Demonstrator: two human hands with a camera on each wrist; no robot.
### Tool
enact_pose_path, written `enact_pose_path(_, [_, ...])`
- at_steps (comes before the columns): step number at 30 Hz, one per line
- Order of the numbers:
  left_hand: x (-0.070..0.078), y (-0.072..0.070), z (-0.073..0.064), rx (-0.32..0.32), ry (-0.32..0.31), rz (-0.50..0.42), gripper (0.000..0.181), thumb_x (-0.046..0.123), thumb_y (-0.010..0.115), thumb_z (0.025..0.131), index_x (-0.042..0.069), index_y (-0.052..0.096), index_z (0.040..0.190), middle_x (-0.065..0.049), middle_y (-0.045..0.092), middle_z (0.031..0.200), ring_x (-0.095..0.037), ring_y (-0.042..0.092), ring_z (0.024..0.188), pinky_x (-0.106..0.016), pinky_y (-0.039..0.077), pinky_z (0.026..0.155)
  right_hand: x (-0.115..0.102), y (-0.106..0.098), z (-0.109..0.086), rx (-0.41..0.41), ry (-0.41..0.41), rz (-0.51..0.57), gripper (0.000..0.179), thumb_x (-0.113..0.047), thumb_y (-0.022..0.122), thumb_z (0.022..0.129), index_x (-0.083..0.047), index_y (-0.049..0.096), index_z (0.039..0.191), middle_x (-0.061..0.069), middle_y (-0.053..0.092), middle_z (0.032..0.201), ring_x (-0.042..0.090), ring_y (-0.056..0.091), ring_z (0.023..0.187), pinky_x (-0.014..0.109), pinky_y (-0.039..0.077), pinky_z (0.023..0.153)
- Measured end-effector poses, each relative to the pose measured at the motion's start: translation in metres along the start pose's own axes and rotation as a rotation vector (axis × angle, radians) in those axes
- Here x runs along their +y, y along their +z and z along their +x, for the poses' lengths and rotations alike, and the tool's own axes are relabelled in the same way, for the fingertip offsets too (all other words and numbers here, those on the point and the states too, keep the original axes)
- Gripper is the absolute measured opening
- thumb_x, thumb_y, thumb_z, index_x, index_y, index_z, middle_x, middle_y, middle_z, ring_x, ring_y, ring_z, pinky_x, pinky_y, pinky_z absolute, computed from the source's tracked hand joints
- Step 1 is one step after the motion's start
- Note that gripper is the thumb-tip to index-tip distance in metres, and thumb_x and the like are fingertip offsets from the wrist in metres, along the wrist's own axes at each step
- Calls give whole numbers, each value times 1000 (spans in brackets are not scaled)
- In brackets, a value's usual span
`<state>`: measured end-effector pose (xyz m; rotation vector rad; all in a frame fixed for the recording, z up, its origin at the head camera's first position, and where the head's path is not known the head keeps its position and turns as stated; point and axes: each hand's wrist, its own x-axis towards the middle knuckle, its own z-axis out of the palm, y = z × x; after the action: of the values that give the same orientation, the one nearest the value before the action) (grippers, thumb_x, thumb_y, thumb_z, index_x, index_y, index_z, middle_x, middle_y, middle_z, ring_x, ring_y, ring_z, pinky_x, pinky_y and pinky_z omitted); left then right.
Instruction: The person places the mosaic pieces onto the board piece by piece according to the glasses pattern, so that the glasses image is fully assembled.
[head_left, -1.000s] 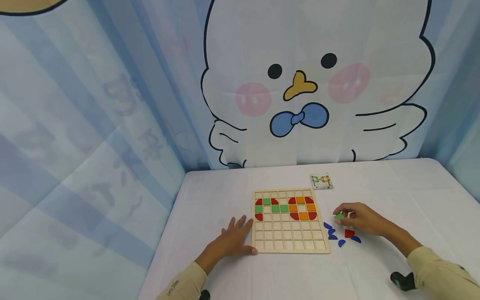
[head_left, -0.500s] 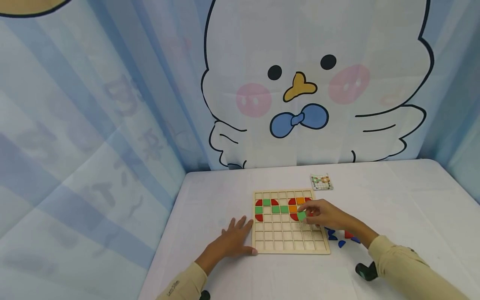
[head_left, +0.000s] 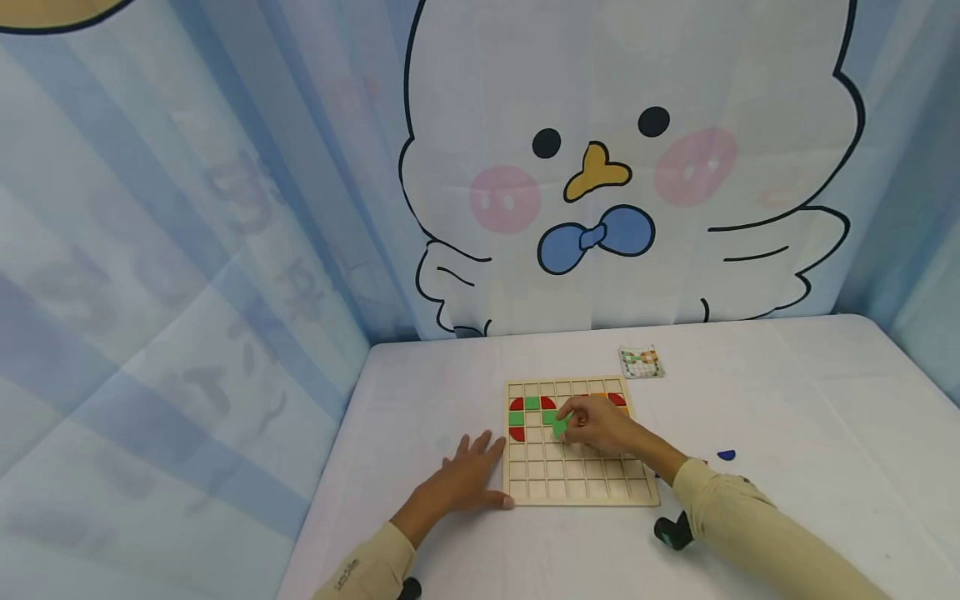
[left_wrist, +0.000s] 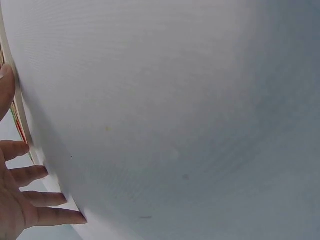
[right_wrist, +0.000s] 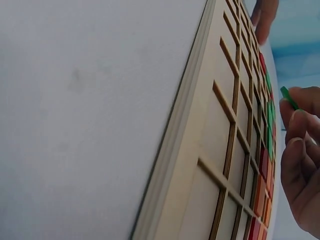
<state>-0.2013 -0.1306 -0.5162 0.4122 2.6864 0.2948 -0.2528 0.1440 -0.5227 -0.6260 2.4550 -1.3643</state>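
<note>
My right hand (head_left: pixel 600 423) is over the wooden grid board (head_left: pixel 581 493), pinching a green square tile (head_left: pixel 560 427) between thumb and fingers. In the right wrist view the tile (right_wrist: pixel 288 97) is held tilted above the board's surface. My left hand (head_left: pixel 468 475) lies with fingers spread at the board's left edge, its thumb at the near left corner. Red rounded pieces (head_left: pixel 517 434) and green squares (head_left: pixel 532 403) sit in the board's upper left cells. Orange and red pieces in the upper right cells are partly hidden by my right hand.
A small pattern card (head_left: pixel 641 363) lies behind the board. To the right, a blue half-round piece (head_left: pixel 726 455) is on the white table (head_left: pixel 810 392); other loose pieces are mostly hidden behind my right sleeve (head_left: pixel 742 500). A printed curtain (head_left: pixel 600 292) stands behind the table.
My right hand has carried the green tile left from the loose pieces to over the board's middle. One blue piece lies farther back than before. My left hand has stayed in place.
</note>
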Motion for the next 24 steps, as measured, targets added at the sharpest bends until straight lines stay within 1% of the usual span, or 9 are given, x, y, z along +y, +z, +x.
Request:
enact_pose_path(4, [1, -1, 0, -5, 1, -10, 100, 55, 81, 76, 21, 35, 157, -11, 28, 165, -48, 21, 151, -74, 33, 107, -7, 10, 9, 23, 52, -4, 29, -10, 76, 87, -1, 68, 113, 1, 68, 78, 15, 59, 58, 26, 51, 55])
enact_pose_path(6, [0, -1, 0, -8, 1, -13, 100, 55, 81, 76, 21, 35, 157, -12, 28, 165, -48, 21, 151, -74, 33, 106, -11, 15, 13, 30, 62, -19, 29, -11, 77, 87, -1, 69, 112, 1, 68, 77, 16, 58, 59, 26, 50, 56])
enact_pose_path(11, [-1, 0, 1, -11, 4, -8, 100, 56, 81, 77, 22, 34, 158, -11, 28, 165, -48, 21, 151, -74, 33, 106, -18, 29, 21, 61, 125, -85, 25, -14, 79, 86, -6, 72, 108, -3, 65, 77, 13, 56, 69, 25, 47, 65])
enact_pose_path(13, [-2, 0, 1, -10, 7, -8, 100, 57, 81, 76, 22, 34, 158, -11, 28, 165, -48, 21, 151, -74, 33, 106, -19, 35, 23, 73, 148, -120, 23, -15, 80, 85, -9, 73, 106, -4, 63, 75, 12, 56, 71, 26, 46, 67])
enact_pose_path(18, [-2, 0, 0, -5, 14, -13, 99, 56, 81, 76, 22, 34, 158, -11, 28, 165, -48, 21, 151, -74, 33, 107, -20, 45, 28, 106, 148, -185, 22, -15, 82, 83, -12, 74, 102, -6, 61, 72, 11, 55, 68, 26, 46, 64])
enact_pose_path(24, [-3, -1, 0, -2, 24, -5, 99, 57, 80, 77, 22, 34, 158, -12, 28, 165, -49, 22, 150, -74, 34, 106, -23, 46, 31, 119, 155, -220, 20, -14, 82, 83, -12, 74, 100, -6, 61, 71, 11, 54, 67, 26, 45, 64])
